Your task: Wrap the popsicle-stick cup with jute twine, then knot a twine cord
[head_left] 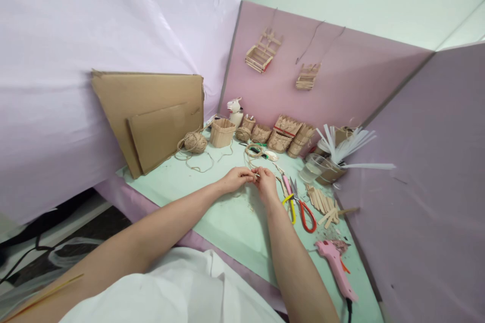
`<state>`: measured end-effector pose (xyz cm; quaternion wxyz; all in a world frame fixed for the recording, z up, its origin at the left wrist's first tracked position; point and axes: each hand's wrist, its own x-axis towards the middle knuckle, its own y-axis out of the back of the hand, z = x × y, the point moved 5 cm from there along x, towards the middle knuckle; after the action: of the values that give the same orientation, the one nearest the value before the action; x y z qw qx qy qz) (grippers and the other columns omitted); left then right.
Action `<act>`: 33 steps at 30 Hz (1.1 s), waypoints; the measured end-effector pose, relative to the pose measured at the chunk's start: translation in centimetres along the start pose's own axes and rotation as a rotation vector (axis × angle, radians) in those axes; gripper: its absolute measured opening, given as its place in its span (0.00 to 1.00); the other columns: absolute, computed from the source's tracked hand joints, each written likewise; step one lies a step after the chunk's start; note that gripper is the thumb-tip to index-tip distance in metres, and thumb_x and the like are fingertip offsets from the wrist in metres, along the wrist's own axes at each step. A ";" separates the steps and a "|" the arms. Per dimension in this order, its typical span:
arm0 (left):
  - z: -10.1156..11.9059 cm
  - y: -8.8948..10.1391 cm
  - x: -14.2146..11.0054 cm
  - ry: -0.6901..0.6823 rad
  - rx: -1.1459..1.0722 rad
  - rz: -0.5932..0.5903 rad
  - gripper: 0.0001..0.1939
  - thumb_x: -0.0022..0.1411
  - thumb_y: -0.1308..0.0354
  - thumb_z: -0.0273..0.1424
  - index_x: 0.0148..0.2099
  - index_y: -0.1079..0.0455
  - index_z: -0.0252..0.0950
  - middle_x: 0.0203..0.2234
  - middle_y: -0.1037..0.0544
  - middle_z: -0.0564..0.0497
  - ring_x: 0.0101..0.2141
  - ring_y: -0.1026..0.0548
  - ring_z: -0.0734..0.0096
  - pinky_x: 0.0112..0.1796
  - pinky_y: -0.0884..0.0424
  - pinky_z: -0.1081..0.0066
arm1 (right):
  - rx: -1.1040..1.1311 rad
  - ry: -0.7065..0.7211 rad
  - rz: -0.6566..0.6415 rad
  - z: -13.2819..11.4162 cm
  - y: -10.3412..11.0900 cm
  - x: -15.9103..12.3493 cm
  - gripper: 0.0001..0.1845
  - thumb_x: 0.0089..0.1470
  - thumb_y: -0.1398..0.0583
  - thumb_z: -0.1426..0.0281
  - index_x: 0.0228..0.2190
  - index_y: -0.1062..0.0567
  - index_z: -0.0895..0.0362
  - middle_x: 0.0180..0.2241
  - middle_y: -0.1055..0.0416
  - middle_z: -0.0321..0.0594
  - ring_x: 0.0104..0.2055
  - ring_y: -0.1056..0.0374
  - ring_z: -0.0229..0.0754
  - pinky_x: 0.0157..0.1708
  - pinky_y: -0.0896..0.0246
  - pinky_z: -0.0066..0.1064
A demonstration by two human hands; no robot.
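My left hand (238, 179) and my right hand (265, 181) meet over the middle of the table, their fingertips pinched close together. A thin pale strand, apparently twine (256, 175), shows between them; most of it is hidden by the fingers. Just beyond the hands lies a loose coil of jute twine (253, 151) beside dark-handled pliers (259, 151). To the right of my right hand are red-handled scissors (307, 216), a yellow-handled cutting tool (291, 209) and a pink-handled tool (286, 184).
Twine ball (195, 142), stick basket (222, 132) and woven containers (281, 133) line the back. Cardboard sheets (162, 126) lean left. At right are a plastic cup (311, 168), glue sticks (341, 144), wooden sticks (322, 200) and a pink glue gun (336, 268). Small stick racks (258, 58) hang behind.
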<state>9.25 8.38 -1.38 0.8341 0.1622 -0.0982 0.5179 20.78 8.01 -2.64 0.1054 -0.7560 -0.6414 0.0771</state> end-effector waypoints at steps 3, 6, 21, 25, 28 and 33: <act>0.6 -0.2 -0.1 -0.034 -0.007 -0.030 0.07 0.52 0.44 0.27 0.28 0.26 0.32 0.27 0.24 0.49 0.32 0.30 0.72 0.39 0.36 0.72 | 0.030 -0.017 0.005 0.2 0.1 0.1 0.13 0.44 0.39 0.61 0.24 0.33 0.58 0.24 0.29 0.36 0.19 0.38 0.33 0.21 0.40 0.27; 1.1 -0.5 -0.3 -0.052 -0.026 -0.055 0.07 0.53 0.44 0.28 0.28 0.26 0.32 0.28 0.25 0.49 0.32 0.30 0.72 0.40 0.36 0.71 | 0.078 -0.057 -0.002 0.5 0.1 0.4 0.10 0.45 0.40 0.64 0.24 0.33 0.58 0.23 0.30 0.35 0.19 0.38 0.33 0.19 0.41 0.26; 1.7 1.1 -0.9 0.255 -0.978 -0.090 0.10 0.49 0.34 0.31 0.29 0.31 0.32 0.33 0.26 0.47 0.33 0.29 0.75 0.36 0.34 0.73 | 0.470 -0.062 0.009 -2.0 1.5 1.0 0.10 0.52 0.45 0.62 0.31 0.29 0.55 0.38 0.27 0.40 0.45 0.31 0.39 0.42 0.32 0.35; 1.6 1.7 -1.0 0.288 -1.063 -0.010 0.07 0.54 0.39 0.30 0.28 0.32 0.33 0.28 0.30 0.50 0.29 0.32 0.77 0.31 0.35 0.75 | 0.464 -0.022 0.036 -2.5 2.1 1.2 0.10 0.50 0.44 0.62 0.31 0.29 0.54 0.39 0.28 0.40 0.47 0.32 0.40 0.44 0.33 0.36; 1.8 2.9 -0.8 0.252 -1.125 0.093 0.07 0.58 0.43 0.29 0.28 0.32 0.34 0.26 0.31 0.50 0.27 0.35 0.78 0.30 0.35 0.76 | 0.521 0.039 0.122 -3.0 3.3 1.6 0.07 0.47 0.42 0.66 0.30 0.31 0.54 0.39 0.29 0.37 0.46 0.32 0.38 0.44 0.33 0.34; 1.9 5.8 -0.4 0.139 -1.162 0.296 0.11 0.63 0.50 0.27 0.28 0.32 0.34 0.27 0.32 0.50 0.27 0.36 0.78 0.29 0.35 0.76 | 0.528 0.170 0.276 -3.8 5.9 2.2 0.08 0.46 0.42 0.68 0.32 0.33 0.53 0.40 0.33 0.36 0.45 0.32 0.37 0.44 0.32 0.34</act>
<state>3.89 9.69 1.23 0.7096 -0.3698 -0.3320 0.4995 27.72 9.09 -0.49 0.3400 -0.7861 -0.4794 0.1913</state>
